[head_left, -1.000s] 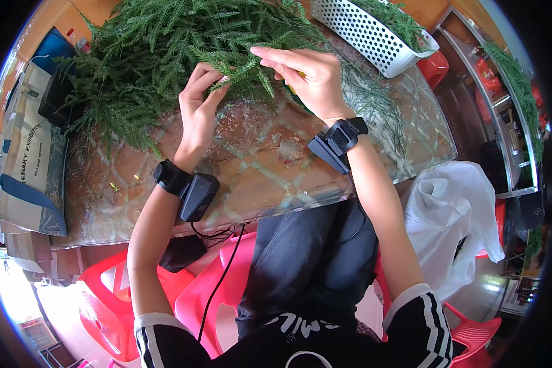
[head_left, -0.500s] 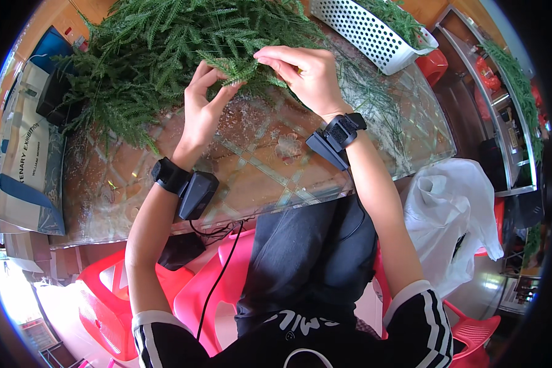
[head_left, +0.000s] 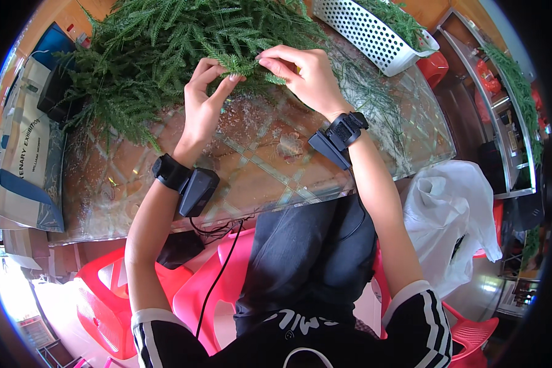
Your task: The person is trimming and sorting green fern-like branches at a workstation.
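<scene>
A green fir-like sprig [head_left: 232, 62] is held up at the near edge of a large heap of similar green branches [head_left: 147, 46]. My left hand [head_left: 203, 98] grips its left part, thumb and fingers closed round it. At its right end, my right hand [head_left: 310, 75] has thumb and index finger pinched together on the sprig. The exact spot between those fingertips is too small to make out. Both hands are above the patterned tabletop [head_left: 251, 156], with a black strap and box on each wrist.
A white perforated basket [head_left: 368, 38] holding greenery stands at the back right. Loose green needles [head_left: 374, 95] are scattered near it. A printed paper bag [head_left: 27, 147] stands on the left. A white plastic bag [head_left: 448, 214] hangs beside my right arm; red chairs [head_left: 107, 303] stand below.
My hands stay almost in place round the sprig. My left thumb has risen slightly, and the right fingertips have shifted a little along the sprig.
</scene>
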### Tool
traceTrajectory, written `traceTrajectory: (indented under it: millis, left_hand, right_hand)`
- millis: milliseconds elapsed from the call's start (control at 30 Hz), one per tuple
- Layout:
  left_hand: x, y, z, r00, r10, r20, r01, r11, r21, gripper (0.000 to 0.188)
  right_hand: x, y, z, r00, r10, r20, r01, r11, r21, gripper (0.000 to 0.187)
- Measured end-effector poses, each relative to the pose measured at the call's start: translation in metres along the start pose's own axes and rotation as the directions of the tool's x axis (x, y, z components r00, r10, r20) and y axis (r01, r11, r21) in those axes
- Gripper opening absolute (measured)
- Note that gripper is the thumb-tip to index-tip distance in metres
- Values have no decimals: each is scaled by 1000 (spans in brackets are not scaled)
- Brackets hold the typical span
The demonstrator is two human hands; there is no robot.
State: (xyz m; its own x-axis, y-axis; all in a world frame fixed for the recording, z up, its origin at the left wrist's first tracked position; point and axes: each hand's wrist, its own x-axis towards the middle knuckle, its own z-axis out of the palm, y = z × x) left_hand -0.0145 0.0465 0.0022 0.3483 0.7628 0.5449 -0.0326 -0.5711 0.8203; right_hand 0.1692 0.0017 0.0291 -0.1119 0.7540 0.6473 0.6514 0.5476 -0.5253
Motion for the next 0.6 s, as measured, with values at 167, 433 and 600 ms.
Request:
traceTrajectory:
  millis: [167,433,600]
  left_hand:
    - [-1,0,0,1000,-14,-2,14,1000,-9,12]
    - [0,2,-1,1000,-2,0,2,1000,-10,11]
    - [0,2,-1,1000,0,-3,0,1000,-19,11]
  right_hand:
    - [-1,8,4,998,-56,-31,56,998,1,11]
    - [0,7,3,996,-64,-69,64,998,-6,12]
    - [0,6,4,996,-63,-69,63,998,-3,13]
